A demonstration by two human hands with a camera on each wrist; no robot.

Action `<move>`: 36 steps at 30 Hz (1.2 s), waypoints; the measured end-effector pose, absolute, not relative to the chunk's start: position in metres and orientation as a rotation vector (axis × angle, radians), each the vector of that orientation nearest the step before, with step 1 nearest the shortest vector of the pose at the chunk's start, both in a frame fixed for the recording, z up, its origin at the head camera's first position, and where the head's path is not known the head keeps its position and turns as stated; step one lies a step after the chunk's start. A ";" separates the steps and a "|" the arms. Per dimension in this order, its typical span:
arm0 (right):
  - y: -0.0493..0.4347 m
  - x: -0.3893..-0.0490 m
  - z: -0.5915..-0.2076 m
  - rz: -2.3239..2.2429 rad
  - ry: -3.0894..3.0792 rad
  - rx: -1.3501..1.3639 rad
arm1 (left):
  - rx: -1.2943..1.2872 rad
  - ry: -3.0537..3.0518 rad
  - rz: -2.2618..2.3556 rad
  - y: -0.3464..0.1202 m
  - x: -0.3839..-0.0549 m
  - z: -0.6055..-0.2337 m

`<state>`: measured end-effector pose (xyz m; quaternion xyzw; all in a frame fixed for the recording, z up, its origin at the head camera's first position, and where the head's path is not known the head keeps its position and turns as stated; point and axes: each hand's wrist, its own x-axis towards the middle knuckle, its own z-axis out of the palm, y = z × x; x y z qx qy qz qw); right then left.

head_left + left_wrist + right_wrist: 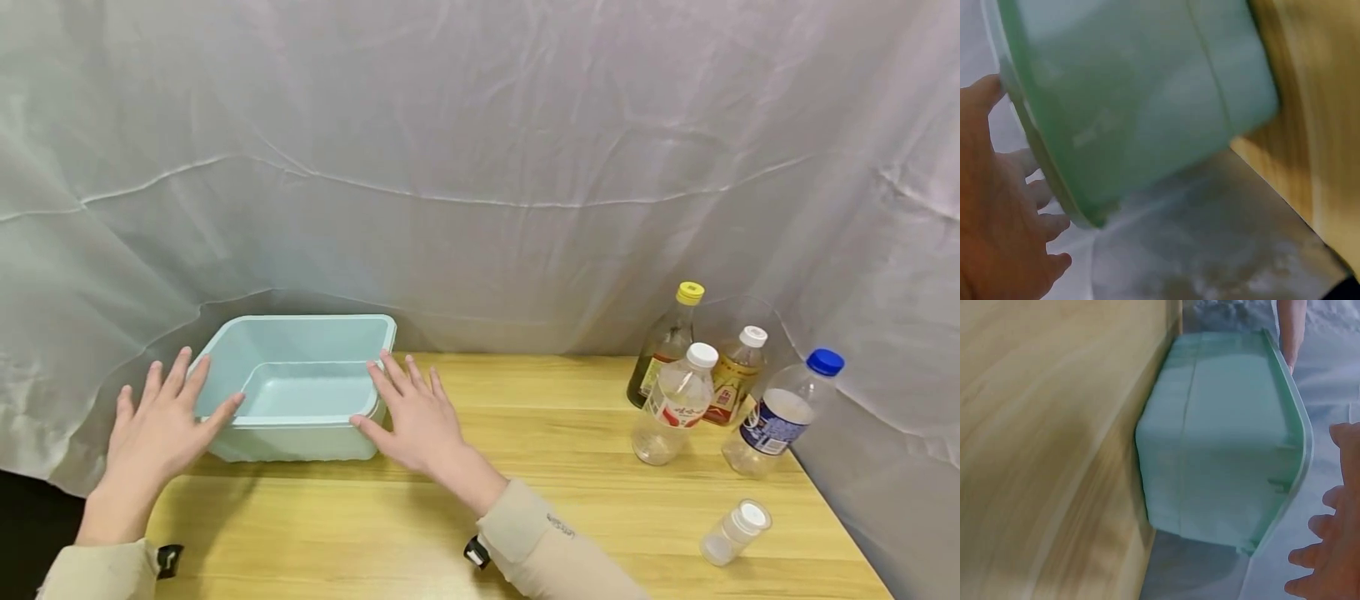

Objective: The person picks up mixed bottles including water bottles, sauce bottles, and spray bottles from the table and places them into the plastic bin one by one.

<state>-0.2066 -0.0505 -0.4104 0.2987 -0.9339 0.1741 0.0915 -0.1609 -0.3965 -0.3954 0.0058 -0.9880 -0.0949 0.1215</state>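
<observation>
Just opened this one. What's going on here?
A person has both hands spread on either side of a pale blue-green tub that sits on a wooden table. The left hand is right at the tub's edge, though contact is hard to tell; the right hand looks just clear of it. Neither grips it. Off to the right stand a yellow-capped bottle, two white-capped bottles, a blue-capped bottle and a small clear container.

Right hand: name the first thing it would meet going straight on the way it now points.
Probably the pale blue basin, at its right edge. In the head view the right hand points forward and leftward across that edge; height is unclear, so it might pass above without touching.
</observation>
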 end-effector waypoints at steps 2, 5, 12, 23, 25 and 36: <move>-0.055 -0.206 -0.411 0.513 -2.788 0.889 | 0.020 -2.904 -0.282 -0.405 -0.162 -0.397; -0.063 -0.205 -0.412 0.504 -2.801 0.890 | 0.026 -2.932 -0.288 -0.415 -0.164 -0.399; -0.073 -0.209 -0.415 0.508 -2.832 0.857 | -0.036 -2.960 -0.313 -0.432 -0.167 -0.401; -0.078 -0.207 -0.420 0.581 -2.856 0.812 | -0.064 -2.910 -0.311 -0.436 -0.167 -0.411; -0.077 -0.206 -0.420 0.576 -2.853 0.808 | -0.067 -2.903 -0.311 -0.435 -0.166 -0.412; -0.066 -0.207 -0.422 0.518 -2.842 0.799 | -0.065 -2.879 -0.346 -0.422 -0.168 -0.412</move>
